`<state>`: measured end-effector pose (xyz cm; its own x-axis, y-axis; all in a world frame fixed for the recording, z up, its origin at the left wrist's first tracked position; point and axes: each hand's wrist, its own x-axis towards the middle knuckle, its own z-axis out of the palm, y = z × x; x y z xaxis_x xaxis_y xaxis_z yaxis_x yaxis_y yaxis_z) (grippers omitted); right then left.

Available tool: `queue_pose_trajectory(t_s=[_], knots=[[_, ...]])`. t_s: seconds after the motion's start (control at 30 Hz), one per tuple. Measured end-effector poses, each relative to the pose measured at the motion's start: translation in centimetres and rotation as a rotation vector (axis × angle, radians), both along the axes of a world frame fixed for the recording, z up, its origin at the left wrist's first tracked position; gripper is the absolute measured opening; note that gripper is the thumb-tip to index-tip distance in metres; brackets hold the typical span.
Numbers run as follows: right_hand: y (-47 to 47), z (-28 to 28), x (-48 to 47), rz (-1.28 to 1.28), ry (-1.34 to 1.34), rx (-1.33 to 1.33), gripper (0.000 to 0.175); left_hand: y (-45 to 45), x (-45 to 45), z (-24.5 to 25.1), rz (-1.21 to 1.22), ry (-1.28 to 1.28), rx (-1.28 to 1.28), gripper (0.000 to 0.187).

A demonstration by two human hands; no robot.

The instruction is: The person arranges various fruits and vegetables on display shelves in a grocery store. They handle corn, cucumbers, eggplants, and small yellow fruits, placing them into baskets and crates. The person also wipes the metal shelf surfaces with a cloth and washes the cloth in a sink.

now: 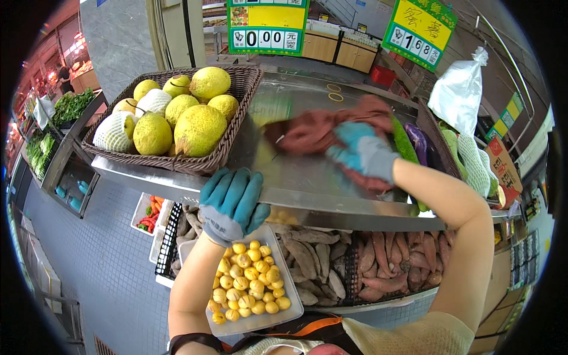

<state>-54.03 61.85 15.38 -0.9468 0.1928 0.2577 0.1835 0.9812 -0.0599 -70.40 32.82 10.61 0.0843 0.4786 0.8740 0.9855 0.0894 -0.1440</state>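
Note:
My right hand, in a teal and grey work glove, presses a reddish-brown cloth onto a stainless-steel shelf. Motion blurs both the cloth and the glove. My left hand, gloved the same way, has its fingers curled over the shelf's front edge. Just behind it stands a brown woven basket of large yellow pear-like fruit, some in white foam nets. To the right of the cloth lie a green gourd-like vegetable and purple eggplants.
Below the shelf are a plastic tray of peeled chestnuts, brown tubers and reddish sweet potatoes. Price signs hang overhead. A white plastic bag and net-wrapped produce sit at right.

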Motion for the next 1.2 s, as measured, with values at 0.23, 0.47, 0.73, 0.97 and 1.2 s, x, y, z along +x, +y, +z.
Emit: queue_pose_trajectory(t_s=[0.23, 0.47, 0.73, 0.97, 1.2], knots=[[12.4, -2.2, -11.7, -0.671, 0.126, 0.023, 0.061, 0.5, -0.6, -0.8, 0.011, 0.027, 0.032, 0.041], [-2.6, -1.2, -17.0, -0.177, -0.217, 0.051, 0.050, -0.1, -0.4, -0.5, -0.020, 0.002, -0.031, 0.039], [-3.4, 0.2, 2.3, 0.179, -0.008, -0.021, 0.049, 0.3, 0.2, -0.3, -0.037, -0.007, 0.031, 0.038], [2.3, -1.2, -6.1, -0.568, 0.027, 0.204, 0.046, 0.5, -0.2, -1.1, 0.015, 0.014, 0.037, 0.037], [-7.2, 0.7, -5.3, -0.080, -0.041, 0.004, 0.050, -0.1, 0.5, -0.5, -0.001, 0.022, 0.045, 0.037]])
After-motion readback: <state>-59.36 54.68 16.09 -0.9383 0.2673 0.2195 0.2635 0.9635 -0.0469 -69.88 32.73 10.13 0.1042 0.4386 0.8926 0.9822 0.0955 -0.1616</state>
